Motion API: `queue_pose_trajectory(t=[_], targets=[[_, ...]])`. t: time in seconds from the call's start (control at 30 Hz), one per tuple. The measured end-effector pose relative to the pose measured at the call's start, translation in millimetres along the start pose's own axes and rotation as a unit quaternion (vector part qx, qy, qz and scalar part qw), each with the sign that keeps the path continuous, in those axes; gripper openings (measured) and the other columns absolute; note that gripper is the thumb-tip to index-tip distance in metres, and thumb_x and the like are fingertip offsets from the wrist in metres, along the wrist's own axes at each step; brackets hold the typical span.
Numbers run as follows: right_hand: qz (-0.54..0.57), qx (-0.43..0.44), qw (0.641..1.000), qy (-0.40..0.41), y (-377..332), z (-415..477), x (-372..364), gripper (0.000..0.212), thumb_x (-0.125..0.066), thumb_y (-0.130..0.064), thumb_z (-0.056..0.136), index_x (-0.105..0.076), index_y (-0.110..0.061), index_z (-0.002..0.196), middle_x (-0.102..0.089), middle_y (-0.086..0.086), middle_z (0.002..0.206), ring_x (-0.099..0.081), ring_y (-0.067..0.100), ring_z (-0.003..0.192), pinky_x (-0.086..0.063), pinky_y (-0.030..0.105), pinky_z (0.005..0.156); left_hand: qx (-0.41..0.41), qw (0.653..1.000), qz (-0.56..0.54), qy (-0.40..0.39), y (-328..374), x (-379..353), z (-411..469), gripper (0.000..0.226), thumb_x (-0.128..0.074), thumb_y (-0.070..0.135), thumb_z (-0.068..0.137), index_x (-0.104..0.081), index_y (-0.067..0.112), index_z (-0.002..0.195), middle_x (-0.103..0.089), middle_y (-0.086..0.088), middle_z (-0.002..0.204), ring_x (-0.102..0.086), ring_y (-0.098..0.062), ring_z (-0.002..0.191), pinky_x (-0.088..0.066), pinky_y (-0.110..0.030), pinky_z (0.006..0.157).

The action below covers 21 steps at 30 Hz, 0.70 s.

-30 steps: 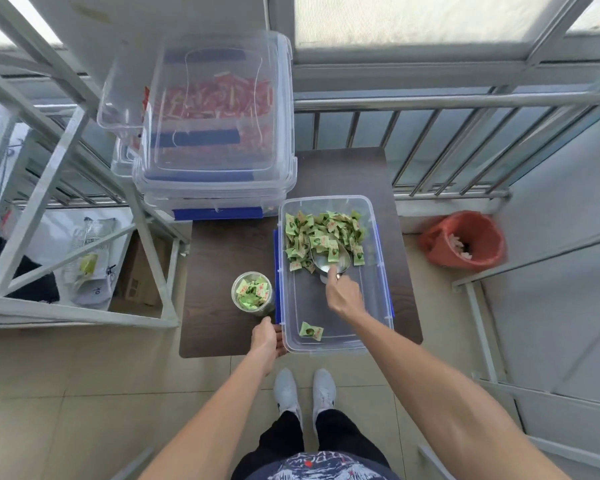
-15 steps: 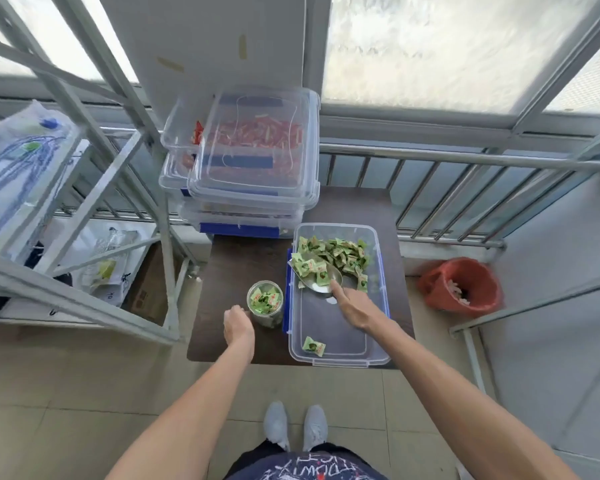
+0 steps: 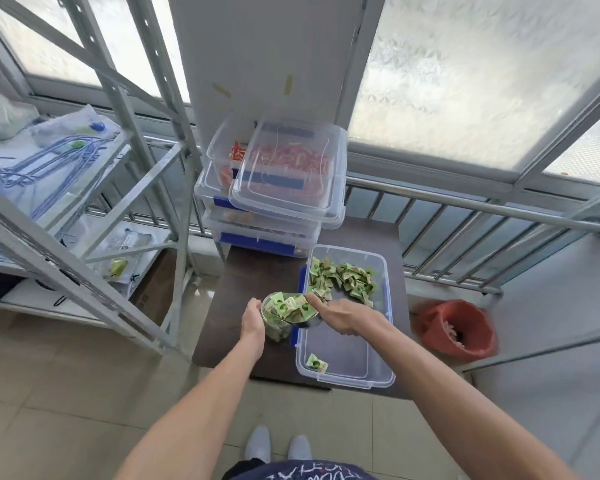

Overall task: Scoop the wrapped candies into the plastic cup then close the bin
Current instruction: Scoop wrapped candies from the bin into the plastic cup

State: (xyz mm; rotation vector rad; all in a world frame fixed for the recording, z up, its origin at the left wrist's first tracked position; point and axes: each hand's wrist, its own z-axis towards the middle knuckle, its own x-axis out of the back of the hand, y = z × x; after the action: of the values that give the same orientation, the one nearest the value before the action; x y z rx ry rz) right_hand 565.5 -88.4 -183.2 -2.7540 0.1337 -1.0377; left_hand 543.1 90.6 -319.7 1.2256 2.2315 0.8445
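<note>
Your left hand grips cup | your right hand tips scoop over cup | bin just right of cup

No readable text is showing anywhere. White lettering is running across the dark garment at the bottom edge of the view, but it is appearing upside down and cut off, so no word can be made out. The green wrappers of the wrapped candies are carrying dark round marks and small print that is blurring too much to read. The blue strips on the stacked bins are showing no lettering.
</note>
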Motion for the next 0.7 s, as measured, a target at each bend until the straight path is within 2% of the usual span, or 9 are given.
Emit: queue_pose_trajectory(t=[0.07,0.13,0.2,0.3,0.37,0.4,0.47,0.6,0.7], targets=[[-0.022,-0.017,1.000,-0.001,-7,-1,4,0.088,0.001,-0.082,0.088,-0.054,-0.014,0.076,-0.044,0.003,0.065,-0.047,0.021,0.058,-0.040,0.036,0.069,0.013,1.000,0.003,-0.012,1,1,2,0.053,-0.027,0.038,0.103,-0.048,0.007,0.140,-0.057,-0.004,0.135,-0.050,-0.020,0.127,-0.033,-0.033,0.098],[-0.020,-0.036,0.999,-0.012,-14,0,6,0.103,0.000,-0.084,0.086,-0.065,-0.007,0.112,-0.044,0.005,0.065,-0.044,0.021,0.056,-0.037,0.035,0.061,0.017,1.000,0.011,-0.018,3,1,-1,0.055,-0.025,0.039,0.104,-0.045,0.007,0.144,-0.055,-0.004,0.140,-0.051,-0.020,0.126,-0.032,-0.033,0.098],[-0.031,-0.050,0.998,-0.022,-22,-1,10,0.105,-0.003,-0.082,0.088,-0.055,-0.006,0.138,-0.044,0.006,0.066,-0.042,0.022,0.056,-0.037,0.035,0.063,0.015,1.000,0.011,-0.019,5,2,-3,0.055,-0.025,0.040,0.104,-0.046,0.009,0.144,-0.056,-0.005,0.140,-0.052,-0.018,0.116,-0.033,-0.033,0.096],[-0.052,-0.071,0.996,-0.024,-35,-3,15,0.105,-0.004,-0.085,0.086,-0.049,-0.012,0.147,-0.065,0.014,0.099,-0.059,0.025,0.074,-0.045,0.038,0.082,0.012,1.000,0.014,-0.025,6,3,-2,0.054,-0.024,0.040,0.104,-0.047,0.009,0.142,-0.057,-0.005,0.136,-0.050,-0.015,0.110,-0.034,-0.033,0.093],[-0.047,-0.083,0.995,-0.040,-40,0,17,0.107,-0.004,-0.088,0.083,-0.042,-0.016,0.152,-0.059,0.018,0.136,-0.064,0.032,0.107,-0.046,0.041,0.100,0.009,0.999,0.015,-0.033,7,3,-6,0.050,-0.024,0.038,0.104,-0.051,0.010,0.136,-0.058,-0.002,0.126,-0.050,-0.016,0.107,-0.033,-0.032,0.091],[-0.045,-0.088,0.994,-0.048,-43,0,19,0.107,-0.004,-0.088,0.082,-0.041,-0.016,0.153,-0.054,0.019,0.144,-0.062,0.034,0.115,-0.045,0.042,0.103,0.007,0.999,0.014,-0.035,8,2,-8,0.046,-0.024,0.037,0.105,-0.053,0.012,0.131,-0.057,-0.001,0.121,-0.050,-0.016,0.106,-0.033,-0.031,0.090],[-0.033,-0.101,0.993,-0.059,-47,-5,24,0.107,-0.006,-0.087,0.084,-0.040,-0.013,0.153,-0.049,0.019,0.149,-0.058,0.034,0.122,-0.044,0.040,0.102,0.005,0.999,0.019,-0.032,9,1,-9,0.041,-0.025,0.037,0.104,-0.055,0.015,0.122,-0.057,-0.002,0.118,-0.051,-0.017,0.104,-0.034,-0.032,0.090],[-0.034,-0.103,0.993,-0.047,-54,-23,34,0.098,-0.007,-0.081,0.091,-0.040,-0.012,0.153,-0.053,0.015,0.145,-0.058,0.029,0.114,-0.042,0.036,0.091,0.013,0.999,0.018,-0.026,8,2,-9,0.050,-0.026,0.040,0.102,-0.055,0.010,0.132,-0.057,-0.002,0.116,-0.051,-0.018,0.108,-0.035,-0.033,0.094],[-0.020,-0.112,0.992,-0.054,-54,-29,40,0.095,-0.007,-0.079,0.093,-0.034,-0.013,0.156,-0.060,0.019,0.133,-0.061,0.030,0.111,-0.039,0.034,0.083,0.019,0.999,0.023,-0.015,8,0,-12,0.047,-0.028,0.044,0.098,-0.064,0.013,0.103,-0.063,-0.002,0.118,-0.056,-0.021,0.106,-0.037,-0.035,0.092]])
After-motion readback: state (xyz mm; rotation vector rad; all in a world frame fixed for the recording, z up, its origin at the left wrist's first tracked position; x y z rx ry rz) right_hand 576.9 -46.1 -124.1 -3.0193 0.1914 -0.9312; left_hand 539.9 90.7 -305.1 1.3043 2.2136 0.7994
